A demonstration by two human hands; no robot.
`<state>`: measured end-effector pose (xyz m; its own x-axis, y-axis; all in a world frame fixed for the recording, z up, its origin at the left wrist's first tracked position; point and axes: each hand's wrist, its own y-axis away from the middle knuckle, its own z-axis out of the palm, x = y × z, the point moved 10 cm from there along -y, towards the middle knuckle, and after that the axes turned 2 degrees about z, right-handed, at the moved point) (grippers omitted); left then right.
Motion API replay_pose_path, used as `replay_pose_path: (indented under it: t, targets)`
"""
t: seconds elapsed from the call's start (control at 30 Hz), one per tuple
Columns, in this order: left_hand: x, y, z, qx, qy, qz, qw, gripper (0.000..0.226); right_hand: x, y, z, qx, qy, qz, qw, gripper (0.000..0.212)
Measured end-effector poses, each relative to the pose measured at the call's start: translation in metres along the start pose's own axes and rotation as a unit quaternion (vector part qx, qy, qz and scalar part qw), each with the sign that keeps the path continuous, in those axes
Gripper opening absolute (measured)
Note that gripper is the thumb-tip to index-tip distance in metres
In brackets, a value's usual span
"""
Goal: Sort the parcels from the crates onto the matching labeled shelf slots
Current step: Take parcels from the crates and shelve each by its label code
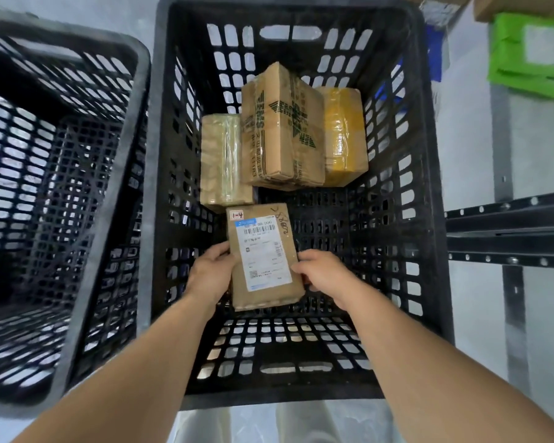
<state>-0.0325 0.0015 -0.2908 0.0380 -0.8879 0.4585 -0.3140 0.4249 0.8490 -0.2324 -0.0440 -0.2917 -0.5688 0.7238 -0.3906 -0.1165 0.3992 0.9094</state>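
- My left hand (210, 271) and right hand (325, 271) hold a flat parcel (263, 255), fingers curled on its two long edges.
- The parcel is inside the black crate (426, 219), label up.
- Three more parcels (282, 129) lie at the crate's far end.
- A second crate (87, 251) stands on the left.

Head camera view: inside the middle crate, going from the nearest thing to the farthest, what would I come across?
Hands gripping the labelled parcel → clear-taped parcel → EMS box with the yellow-taped parcel beside it → crate's far wall.
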Motion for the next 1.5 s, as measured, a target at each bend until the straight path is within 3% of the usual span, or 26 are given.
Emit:
replay_pose_path:
  t: [0.13, 0.33, 0.67, 0.87, 1.03, 1.2, 1.5]
  targets:
    - [0.004, 0.022, 0.011, -0.098, 0.009, -0.039, 0.994, 0.053, -0.002, 0.018, -0.008, 0.014, -0.052, 0.002, 0.999, 0.010]
    - [0.021, 0.057, 0.004, -0.160, 0.008, -0.027, 0.987, 0.077, -0.015, 0.059, -0.008, -0.002, -0.082, -0.013, 0.997, 0.041]
    - [0.084, 0.160, -0.018, -0.275, -0.067, 0.097, 0.954, 0.097, -0.059, 0.175, -0.027, -0.042, -0.107, -0.075, 0.991, 0.078]
    - [0.142, 0.224, -0.039, -0.277, -0.047, 0.224, 0.933, 0.079, -0.097, 0.258, -0.048, 0.011, -0.110, -0.176, 0.978, 0.079]
    - [0.189, 0.280, -0.052, -0.290, -0.051, 0.331, 0.896, 0.088, -0.126, 0.334, -0.067, 0.089, -0.126, -0.269, 0.950, 0.072]
    - [0.229, 0.348, -0.057, -0.317, -0.070, 0.453, 0.830, 0.085, -0.133, 0.405, -0.078, 0.173, -0.129, -0.344, 0.914, 0.068]
    - [0.258, 0.442, -0.051, -0.364, -0.096, 0.566, 0.734, 0.082, -0.117, 0.517, -0.089, 0.292, -0.156, -0.425, 0.843, 0.064]
